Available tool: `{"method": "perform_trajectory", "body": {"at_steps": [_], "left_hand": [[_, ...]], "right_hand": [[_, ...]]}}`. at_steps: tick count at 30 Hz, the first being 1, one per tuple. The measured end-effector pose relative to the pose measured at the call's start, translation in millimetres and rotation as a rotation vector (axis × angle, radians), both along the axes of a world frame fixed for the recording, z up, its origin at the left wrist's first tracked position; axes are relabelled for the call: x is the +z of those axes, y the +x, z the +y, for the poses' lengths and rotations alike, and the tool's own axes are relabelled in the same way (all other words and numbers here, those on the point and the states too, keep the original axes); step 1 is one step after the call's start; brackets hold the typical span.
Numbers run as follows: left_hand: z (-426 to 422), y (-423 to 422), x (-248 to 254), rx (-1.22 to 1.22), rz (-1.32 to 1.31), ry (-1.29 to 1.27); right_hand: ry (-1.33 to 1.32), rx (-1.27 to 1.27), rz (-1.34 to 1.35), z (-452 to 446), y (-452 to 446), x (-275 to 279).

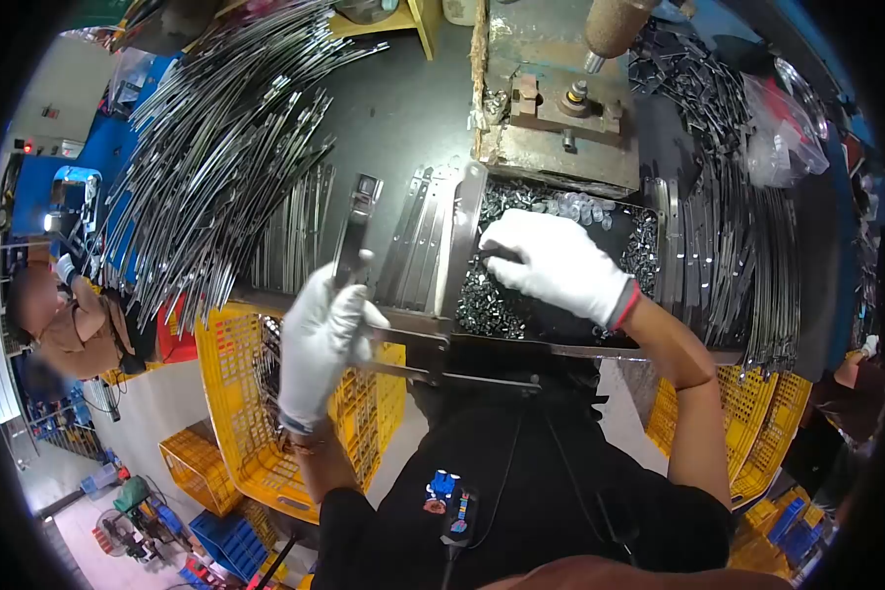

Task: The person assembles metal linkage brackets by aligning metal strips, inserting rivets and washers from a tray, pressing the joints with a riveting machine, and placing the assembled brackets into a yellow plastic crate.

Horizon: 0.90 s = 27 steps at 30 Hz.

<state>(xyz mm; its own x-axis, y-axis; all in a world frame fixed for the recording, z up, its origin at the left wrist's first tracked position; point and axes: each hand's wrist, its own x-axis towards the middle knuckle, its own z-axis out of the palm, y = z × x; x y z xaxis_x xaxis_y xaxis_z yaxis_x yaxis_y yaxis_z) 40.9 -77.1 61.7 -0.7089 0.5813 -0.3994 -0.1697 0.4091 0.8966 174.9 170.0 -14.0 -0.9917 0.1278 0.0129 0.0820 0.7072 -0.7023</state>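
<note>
My left hand, in a white glove, is closed around a flat metal strip that stands up from the fist, with a shiny bracket-like piece at its upper end. In a white glove with a red cuff, my right hand hovers over or rests on a dark tray of small shiny metal parts. Its thumb and fingers pinch a small dark piece, whose kind I cannot make out. Between my hands lie several flat metal strips side by side.
A large heap of long metal strips covers the left of the bench. Ahead stands a press with a metal fixture. More strips and a plastic bag lie right. Yellow crates stand below; a person is at far left.
</note>
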Motion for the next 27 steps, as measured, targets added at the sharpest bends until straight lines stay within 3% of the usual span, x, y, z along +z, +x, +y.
{"method": "perform_trajectory", "body": {"at_steps": [2,3,6,9,14,18,23,25,27], "left_hand": [[8.3,9.8,-6.8,-0.047,-0.105,0.022],[12.7,13.6,-12.8,-0.040,-0.185,0.028],[29.1,23.0,-17.5,-0.081,-0.272,0.012],[40.6,28.5,-19.5,-0.137,-0.248,0.007],[54.8,35.2,-16.4,-0.137,-0.284,-0.006],[61.7,38.4,-13.8,-0.138,-0.241,-0.014],[74.4,42.9,-16.3,-0.173,-0.164,0.003],[88.7,44.3,-18.3,-0.167,-0.313,0.067],[104.8,47.2,-25.7,-0.207,-0.293,0.052]], "right_hand": [[-0.367,-0.056,-0.003,17.7,5.5,19.1],[-0.474,-0.061,0.134,26.1,7.0,19.9],[-1.054,-0.234,0.020,38.8,22.0,27.2],[-1.391,-0.317,0.097,38.7,34.9,19.3],[-1.505,-0.318,0.264,40.3,49.3,7.8],[-1.452,-0.349,0.212,47.5,59.8,22.5],[-1.303,-0.383,0.465,24.7,66.8,17.3],[-1.573,-0.438,0.540,3.3,53.2,33.9],[-1.736,-0.457,0.458,-3.0,46.9,34.3]]}}
